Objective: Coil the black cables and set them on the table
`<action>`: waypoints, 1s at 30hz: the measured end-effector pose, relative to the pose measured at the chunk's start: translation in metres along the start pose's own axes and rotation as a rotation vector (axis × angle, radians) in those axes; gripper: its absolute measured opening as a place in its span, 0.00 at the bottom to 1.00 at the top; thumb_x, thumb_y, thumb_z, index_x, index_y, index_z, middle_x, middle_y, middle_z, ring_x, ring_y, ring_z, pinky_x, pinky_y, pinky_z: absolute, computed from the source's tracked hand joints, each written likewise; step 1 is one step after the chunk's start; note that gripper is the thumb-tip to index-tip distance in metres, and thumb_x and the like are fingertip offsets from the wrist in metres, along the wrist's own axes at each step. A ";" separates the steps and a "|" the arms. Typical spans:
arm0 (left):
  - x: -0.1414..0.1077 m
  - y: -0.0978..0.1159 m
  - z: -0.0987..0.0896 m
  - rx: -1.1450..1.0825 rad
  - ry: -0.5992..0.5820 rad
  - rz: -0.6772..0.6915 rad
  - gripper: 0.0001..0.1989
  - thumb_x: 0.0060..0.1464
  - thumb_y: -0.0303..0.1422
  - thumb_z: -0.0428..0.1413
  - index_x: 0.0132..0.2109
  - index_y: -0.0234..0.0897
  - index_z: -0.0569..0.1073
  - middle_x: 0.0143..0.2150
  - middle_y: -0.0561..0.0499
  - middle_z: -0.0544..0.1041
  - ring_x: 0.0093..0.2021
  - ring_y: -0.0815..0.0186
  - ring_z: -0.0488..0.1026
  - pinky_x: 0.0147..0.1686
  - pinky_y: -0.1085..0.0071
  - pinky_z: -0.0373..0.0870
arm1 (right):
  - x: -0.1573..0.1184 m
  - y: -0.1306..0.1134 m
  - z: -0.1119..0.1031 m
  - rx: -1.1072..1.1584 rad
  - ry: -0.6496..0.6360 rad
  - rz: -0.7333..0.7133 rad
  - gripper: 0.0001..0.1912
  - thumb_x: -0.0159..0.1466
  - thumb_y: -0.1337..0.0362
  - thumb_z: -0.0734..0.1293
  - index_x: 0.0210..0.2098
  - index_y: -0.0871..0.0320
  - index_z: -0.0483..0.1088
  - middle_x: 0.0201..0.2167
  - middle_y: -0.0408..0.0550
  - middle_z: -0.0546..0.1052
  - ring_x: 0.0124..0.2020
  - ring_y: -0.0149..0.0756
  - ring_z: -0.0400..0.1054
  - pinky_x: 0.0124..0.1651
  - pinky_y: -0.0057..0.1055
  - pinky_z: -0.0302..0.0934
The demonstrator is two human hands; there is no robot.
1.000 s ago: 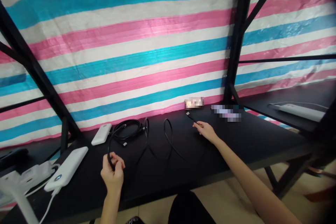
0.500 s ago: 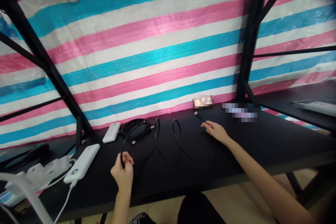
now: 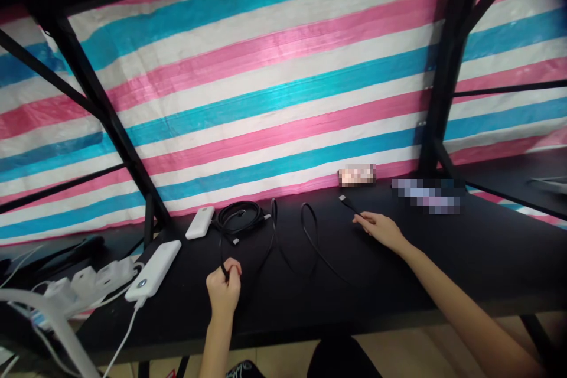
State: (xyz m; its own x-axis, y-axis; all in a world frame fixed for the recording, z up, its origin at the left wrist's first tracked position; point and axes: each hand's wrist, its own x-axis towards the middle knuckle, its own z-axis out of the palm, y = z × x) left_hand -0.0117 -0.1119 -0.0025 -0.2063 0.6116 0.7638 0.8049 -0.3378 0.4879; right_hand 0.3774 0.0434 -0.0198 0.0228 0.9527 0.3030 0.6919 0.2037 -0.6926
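Right hand: grip clamped on thin, black, rubbery-looking cable, its silver plug aimed away and leftward | cable looped on black counter between hands | left hand, farther from plug: grip closed round black cord

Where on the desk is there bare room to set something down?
Two stretches of desk look bare: right of the right hand, in front of the blurred patch; and along the front edge, between the forearms. Crowded: back left, with power banks and coil; cable loops fill the middle.

Cable right of power bank
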 end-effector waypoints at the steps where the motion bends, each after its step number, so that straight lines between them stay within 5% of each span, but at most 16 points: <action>1: 0.000 0.000 0.000 0.001 -0.001 -0.001 0.13 0.46 0.26 0.44 0.18 0.39 0.65 0.14 0.57 0.64 0.15 0.71 0.62 0.20 0.76 0.56 | 0.000 0.000 0.000 -0.002 -0.001 0.001 0.18 0.57 0.49 0.59 0.29 0.53 0.75 0.17 0.43 0.72 0.21 0.34 0.66 0.24 0.27 0.52; 30: -0.001 -0.005 0.001 0.018 0.001 -0.024 0.13 0.48 0.26 0.45 0.19 0.37 0.65 0.14 0.57 0.64 0.16 0.72 0.62 0.20 0.77 0.56 | -0.005 -0.011 -0.005 -0.102 -0.085 0.053 0.20 0.60 0.49 0.55 0.32 0.51 0.73 0.20 0.40 0.73 0.25 0.33 0.68 0.28 0.27 0.52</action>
State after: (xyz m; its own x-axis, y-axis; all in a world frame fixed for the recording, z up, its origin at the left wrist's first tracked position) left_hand -0.0152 -0.1103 -0.0067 -0.2259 0.6185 0.7526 0.8094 -0.3108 0.4983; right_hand 0.3737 0.0356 -0.0103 0.0031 0.9780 0.2085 0.7610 0.1329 -0.6350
